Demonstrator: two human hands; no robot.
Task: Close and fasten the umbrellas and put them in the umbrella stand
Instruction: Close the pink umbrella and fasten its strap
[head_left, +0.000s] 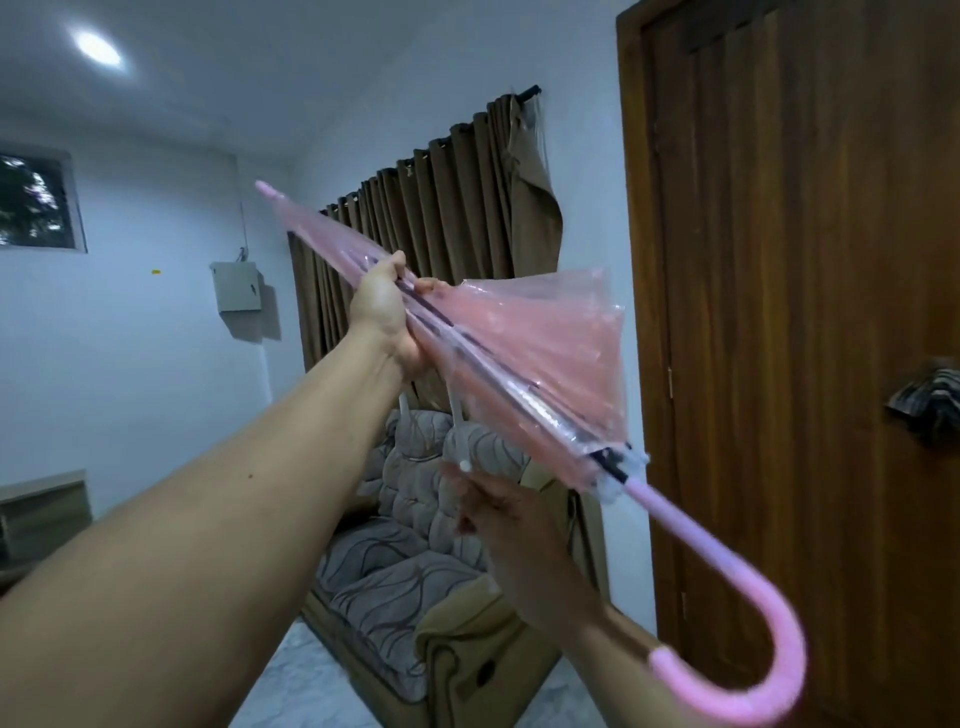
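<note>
Fingers (400, 273) and thumb of the left hand (387, 317) are curling round the middle of the translucent pink plastic umbrella (519, 358), gripping its gathered canopy and the dark ribs beneath. That arm is reaching out from the lower left, and the umbrella is slanting across the view in mid-air, its small pink tip (267, 189) pointing up to the left and its pink curved hook handle (769, 654) hanging low on the right, in front of the brown wooden door (779, 260).

Below the canopy the canopy's white fastening strap (460, 436) is dangling, and the right hand (511, 540) is rising beneath it, fingers stretched upward with the fingertips just at the strap's end. That hand is blurred and shadowed, so it seems to be touching the strap rather than pinching it, though I cannot tell for sure. The canopy is folded down along the shaft but is billowing loosely on its upper right side, unfastened.

Behind the umbrella a grey patterned armchair with tan leather sides (415, 571) is standing against the wall, under the brown pleated curtain (441, 208). A grey metal wall box (236, 286) is hanging on the pale wall to the left, and a round ceiling light (98, 49) is glowing above. A striped cloth (930, 400) is draping over the door's handle at the right edge.
</note>
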